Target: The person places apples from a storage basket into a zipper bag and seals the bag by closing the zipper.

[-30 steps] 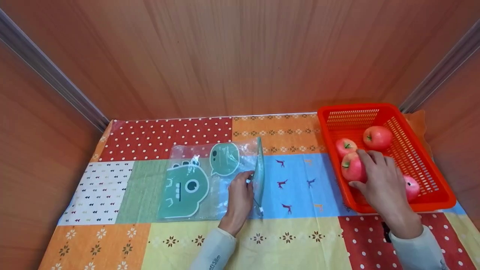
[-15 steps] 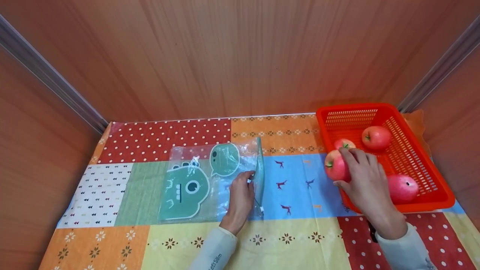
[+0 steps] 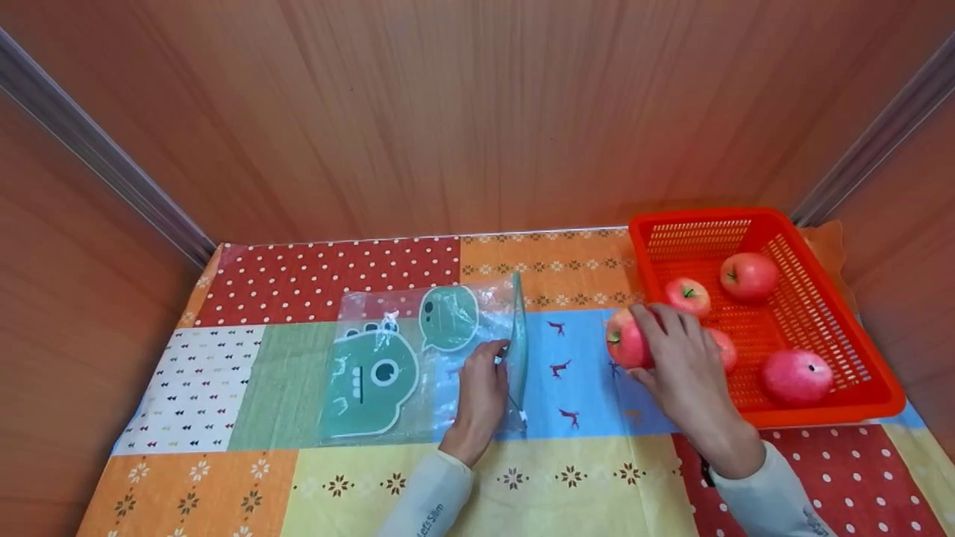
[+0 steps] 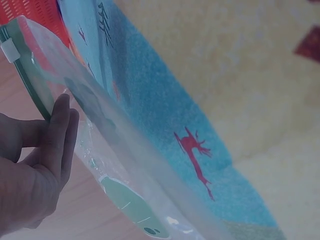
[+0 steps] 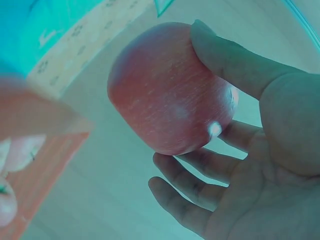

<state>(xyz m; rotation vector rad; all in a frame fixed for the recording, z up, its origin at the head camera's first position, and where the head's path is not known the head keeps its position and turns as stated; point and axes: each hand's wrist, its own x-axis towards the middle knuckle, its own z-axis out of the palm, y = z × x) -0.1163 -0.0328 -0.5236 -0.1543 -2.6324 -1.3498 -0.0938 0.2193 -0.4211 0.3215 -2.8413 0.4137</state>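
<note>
My right hand point(image 3: 686, 369) grips a red apple point(image 3: 628, 339) by thumb and fingers, just left of the orange-red basket point(image 3: 888, 395). In the right wrist view the same apple point(image 5: 170, 90) sits between the thumb and the fingers. A clear zip bag point(image 3: 448, 388) with a green cartoon monster lies flat on the cloth. At its green zip edge point(image 3: 519, 335), my left hand point(image 3: 481, 388) pinches the bag's mouth, which stands slightly lifted. The left wrist view has the hand point(image 4: 45, 155) at the zip, with a white slider point(image 4: 9, 50) near the corner.
Inside the basket are more apples point(image 3: 748, 276) and a pink round fruit point(image 3: 797, 377) with a dark spot. A patchwork cloth point(image 3: 567, 485) covers the table. Wood-grain panels point(image 3: 462, 112) rise at the back and sides.
My right hand has carried the apple leftward out of the basket, past its left rim, uncovering another apple there. My left hand has stayed at the bag's mouth.
</note>
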